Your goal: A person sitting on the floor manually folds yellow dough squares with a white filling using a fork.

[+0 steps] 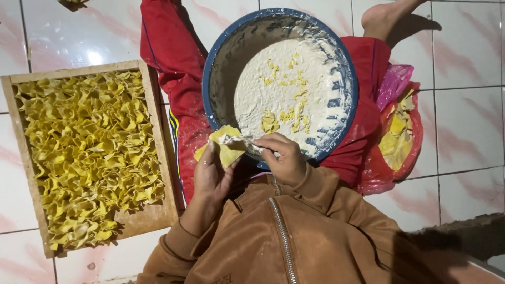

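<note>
My left hand (209, 176) holds a square yellow dough wrapper (225, 148) flat on its fingers. A dab of white filling lies on the wrapper. My right hand (284, 156) is closed on a small utensil (256, 147) whose tip touches the filling on the wrapper. Just beyond both hands sits a blue bowl (210, 68) tilted toward me, holding white paste (286, 89) with yellow scraps on it. The bowl rests between my red-trousered legs.
A shallow wooden tray (152, 210) at left is full of several folded yellow dumplings (87, 158). A red plastic bag (405, 152) with yellow wrappers lies at right on the white tiled floor. A bare foot (386, 16) shows at the top right.
</note>
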